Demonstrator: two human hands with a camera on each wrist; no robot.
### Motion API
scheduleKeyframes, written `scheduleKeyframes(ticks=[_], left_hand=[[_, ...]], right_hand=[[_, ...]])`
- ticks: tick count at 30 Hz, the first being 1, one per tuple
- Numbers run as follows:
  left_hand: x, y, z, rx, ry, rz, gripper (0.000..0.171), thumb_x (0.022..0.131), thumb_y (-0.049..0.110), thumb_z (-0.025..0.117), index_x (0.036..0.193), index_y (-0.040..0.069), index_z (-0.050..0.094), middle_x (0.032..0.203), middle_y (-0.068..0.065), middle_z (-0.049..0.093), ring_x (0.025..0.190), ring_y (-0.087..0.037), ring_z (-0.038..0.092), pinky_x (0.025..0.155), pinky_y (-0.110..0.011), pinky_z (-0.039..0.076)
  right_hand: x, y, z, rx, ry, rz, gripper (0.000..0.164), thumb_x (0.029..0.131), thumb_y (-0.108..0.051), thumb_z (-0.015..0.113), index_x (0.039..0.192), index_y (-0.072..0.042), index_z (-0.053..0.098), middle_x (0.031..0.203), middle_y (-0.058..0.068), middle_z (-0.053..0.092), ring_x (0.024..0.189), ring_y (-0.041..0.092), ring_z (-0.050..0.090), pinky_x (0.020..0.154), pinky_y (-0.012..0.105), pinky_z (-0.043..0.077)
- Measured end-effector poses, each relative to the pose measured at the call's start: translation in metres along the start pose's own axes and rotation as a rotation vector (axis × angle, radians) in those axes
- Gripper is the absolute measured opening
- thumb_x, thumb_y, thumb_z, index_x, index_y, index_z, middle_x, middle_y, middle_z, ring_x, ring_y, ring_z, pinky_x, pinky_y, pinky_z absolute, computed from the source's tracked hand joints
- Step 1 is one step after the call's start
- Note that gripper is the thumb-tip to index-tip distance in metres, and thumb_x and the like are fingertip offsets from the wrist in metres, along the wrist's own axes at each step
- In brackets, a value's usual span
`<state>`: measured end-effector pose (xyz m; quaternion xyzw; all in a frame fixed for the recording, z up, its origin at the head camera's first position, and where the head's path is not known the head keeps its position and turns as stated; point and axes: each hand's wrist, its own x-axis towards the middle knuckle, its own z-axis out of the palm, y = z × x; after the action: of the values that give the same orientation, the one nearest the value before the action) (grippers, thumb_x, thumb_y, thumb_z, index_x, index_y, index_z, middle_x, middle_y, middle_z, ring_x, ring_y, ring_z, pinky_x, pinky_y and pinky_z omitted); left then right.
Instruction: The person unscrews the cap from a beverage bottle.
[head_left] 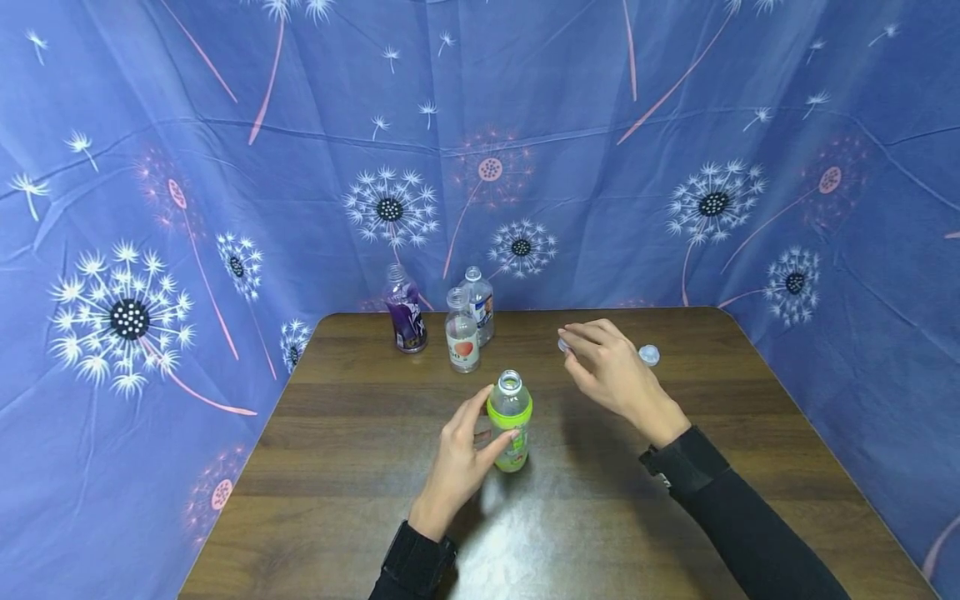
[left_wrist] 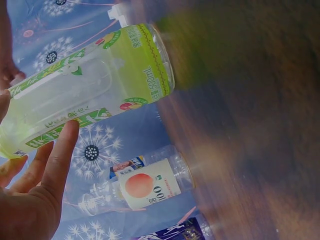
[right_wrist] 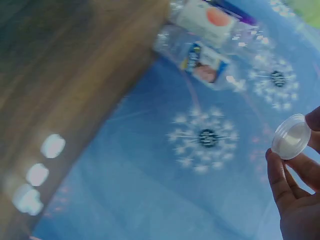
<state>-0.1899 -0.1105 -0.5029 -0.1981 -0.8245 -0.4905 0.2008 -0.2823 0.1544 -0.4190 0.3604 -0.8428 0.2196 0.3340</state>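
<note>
My left hand (head_left: 459, 458) grips a bottle (head_left: 512, 446) with a lime-green label, thumb on the near side and fingers on the left. Its neck is uncapped and it stands upright. In the left wrist view, fingertips lie against the bottle's label (left_wrist: 75, 85). To the right and farther back, my right hand (head_left: 611, 367) pinches a small, shallow clear plastic lid (right_wrist: 291, 136) between thumb and fingers, above the table. Most of that lid is hidden behind the fingers in the head view.
Behind stand three uncapped bottles: purple-labelled (head_left: 407, 321), peach-labelled (head_left: 462, 343) and blue-labelled (head_left: 482, 310). Another clear lid (head_left: 649, 355) lies right of my right hand; the right wrist view shows several pale, blurred lids (right_wrist: 53, 146). A blue dandelion-print cloth (head_left: 585, 208) hangs behind the table.
</note>
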Motion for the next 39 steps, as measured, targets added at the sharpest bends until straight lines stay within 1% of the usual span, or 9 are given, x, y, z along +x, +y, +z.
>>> scheduleKeyframes(ticks=[4,9,12,17,22,29,31,33,39], left_hand=[[0.0,0.001,0.0,0.0,-0.008,-0.002,0.075,0.09,0.021,0.084,0.154,0.009,0.048,0.127,-0.013,0.065,0.114,-0.029,0.069,0.082,-0.031,0.067],[0.0,0.0,-0.001,0.006,-0.019,-0.023,0.075,0.091,0.022,0.084,0.156,0.016,0.047,0.131,-0.012,0.064,0.117,-0.027,0.069,0.084,-0.028,0.067],[0.0,0.0,-0.001,0.008,-0.019,-0.021,0.075,0.09,0.021,0.084,0.156,0.013,0.047,0.131,-0.012,0.064,0.118,-0.027,0.069,0.083,-0.027,0.066],[0.0,0.0,0.0,0.003,-0.024,-0.018,0.075,0.091,0.021,0.084,0.156,0.011,0.047,0.131,-0.012,0.065,0.118,-0.027,0.069,0.084,-0.026,0.066],[-0.001,0.0,0.0,-0.002,-0.014,0.001,0.076,0.091,0.02,0.084,0.156,0.014,0.046,0.13,-0.013,0.065,0.116,-0.028,0.069,0.082,-0.028,0.067],[-0.001,-0.001,0.0,-0.011,-0.015,0.004,0.078,0.091,0.021,0.083,0.158,0.018,0.044,0.133,-0.013,0.064,0.117,-0.029,0.069,0.084,-0.025,0.066],[-0.002,-0.002,0.0,-0.006,-0.011,0.008,0.078,0.091,0.021,0.083,0.159,0.018,0.043,0.133,-0.013,0.064,0.117,-0.029,0.069,0.084,-0.025,0.066],[-0.001,-0.001,0.0,-0.006,-0.01,0.007,0.078,0.091,0.02,0.083,0.158,0.018,0.044,0.133,-0.013,0.064,0.117,-0.029,0.069,0.083,-0.025,0.066],[-0.002,-0.002,0.0,-0.017,-0.019,-0.025,0.077,0.091,0.022,0.083,0.158,0.016,0.046,0.134,-0.013,0.064,0.12,-0.028,0.068,0.084,-0.027,0.066]], right_hand=[[0.008,-0.016,-0.007,0.007,0.029,-0.032,0.031,0.093,-0.01,0.068,0.121,-0.002,0.077,0.123,0.014,0.076,0.111,0.032,0.067,0.09,0.049,0.062],[0.016,-0.035,-0.014,0.049,0.041,-0.072,0.031,0.093,-0.011,0.068,0.122,-0.003,0.077,0.123,0.014,0.075,0.112,0.031,0.067,0.09,0.048,0.063],[0.019,-0.043,-0.016,0.064,0.04,-0.092,0.032,0.094,-0.012,0.067,0.123,-0.003,0.077,0.124,0.015,0.075,0.112,0.03,0.067,0.09,0.047,0.063],[0.02,-0.049,-0.019,0.058,0.029,-0.091,0.032,0.094,-0.012,0.067,0.123,-0.004,0.077,0.125,0.013,0.075,0.113,0.029,0.066,0.091,0.046,0.062],[0.019,-0.052,-0.019,0.062,0.016,-0.091,0.032,0.094,-0.013,0.067,0.123,-0.005,0.077,0.126,0.012,0.074,0.115,0.028,0.066,0.094,0.045,0.062],[0.016,-0.053,-0.014,0.067,0.01,-0.088,0.032,0.093,-0.012,0.069,0.123,-0.004,0.077,0.125,0.013,0.074,0.114,0.028,0.066,0.09,0.046,0.063],[0.013,-0.05,-0.008,0.067,-0.018,-0.075,0.032,0.093,-0.012,0.07,0.124,-0.003,0.076,0.126,0.014,0.074,0.114,0.029,0.066,0.09,0.046,0.063],[0.008,-0.046,0.001,0.062,-0.069,-0.045,0.033,0.094,-0.012,0.072,0.126,-0.003,0.075,0.128,0.014,0.073,0.116,0.03,0.065,0.092,0.046,0.063],[-0.017,-0.029,0.035,0.016,-0.302,0.07,0.039,0.097,-0.014,0.073,0.134,-0.004,0.069,0.136,0.015,0.068,0.123,0.03,0.064,0.1,0.045,0.061]])
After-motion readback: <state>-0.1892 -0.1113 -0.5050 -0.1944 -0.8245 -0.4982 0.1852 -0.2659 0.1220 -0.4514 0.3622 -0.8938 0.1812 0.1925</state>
